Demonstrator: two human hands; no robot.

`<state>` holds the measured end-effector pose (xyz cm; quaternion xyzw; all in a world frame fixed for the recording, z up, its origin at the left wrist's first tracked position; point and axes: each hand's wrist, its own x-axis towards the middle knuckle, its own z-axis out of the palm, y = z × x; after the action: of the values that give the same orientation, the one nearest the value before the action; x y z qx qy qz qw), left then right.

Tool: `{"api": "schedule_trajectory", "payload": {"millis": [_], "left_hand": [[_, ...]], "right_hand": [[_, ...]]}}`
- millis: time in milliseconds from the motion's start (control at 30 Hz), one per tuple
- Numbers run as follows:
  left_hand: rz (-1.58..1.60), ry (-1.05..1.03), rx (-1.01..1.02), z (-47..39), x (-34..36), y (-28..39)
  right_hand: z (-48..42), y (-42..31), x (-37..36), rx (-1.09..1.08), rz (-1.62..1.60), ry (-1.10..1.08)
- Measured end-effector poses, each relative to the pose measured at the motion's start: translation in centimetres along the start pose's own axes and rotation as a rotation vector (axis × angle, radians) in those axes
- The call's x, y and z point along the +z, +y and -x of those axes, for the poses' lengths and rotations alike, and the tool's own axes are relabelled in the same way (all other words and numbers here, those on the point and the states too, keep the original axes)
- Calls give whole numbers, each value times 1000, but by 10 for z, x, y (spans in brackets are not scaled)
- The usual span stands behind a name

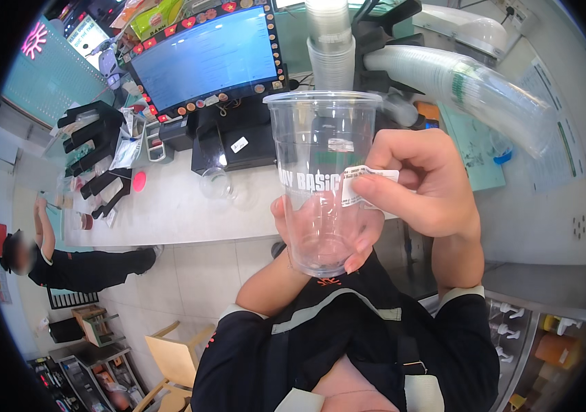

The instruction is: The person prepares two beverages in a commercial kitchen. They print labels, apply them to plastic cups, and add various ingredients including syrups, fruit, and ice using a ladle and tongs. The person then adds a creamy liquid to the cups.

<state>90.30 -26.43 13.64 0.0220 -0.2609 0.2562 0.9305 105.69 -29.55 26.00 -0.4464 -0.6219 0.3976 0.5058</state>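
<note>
A clear plastic cup (303, 216) with printed lettering stands upright in front of me, close to the camera. My left hand (357, 232) wraps around its lower part from behind, the fingers showing through the wall. Between thumb and forefinger, my right hand (421, 180) pinches a small white printed label (357, 180). The label lies against the cup's right side; whether it sticks there fully I cannot tell. Another clear plastic cup (215, 183) is on the white counter (179, 221) beyond, left of the held one.
A monitor (205, 62) with stickers stands at the back. Stacked cups (331, 56) rise behind the held cup, and a long sleeve of cups (457, 87) leans at right. Black racks (92, 139) are at left. A co-worker (87, 268) stands far left, near a wooden chair (174, 355).
</note>
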Motion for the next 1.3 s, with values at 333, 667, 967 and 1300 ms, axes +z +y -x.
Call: {"api": "schedule_trajectory", "payload": {"millis": [333, 667, 967, 1300], "left_hand": [[262, -155, -159, -9, -15, 6], [-331, 141, 10, 67, -32, 51], [-1510, 1125, 526, 229, 32, 87], [-1278, 1377, 1111, 355, 106, 65]], "right_hand": [[-7, 6, -5, -109, 543, 231], [-54, 81, 31, -206, 60, -262], [-85, 123, 212, -272, 224, -730], [-145, 242, 269, -433, 860, -530]]}}
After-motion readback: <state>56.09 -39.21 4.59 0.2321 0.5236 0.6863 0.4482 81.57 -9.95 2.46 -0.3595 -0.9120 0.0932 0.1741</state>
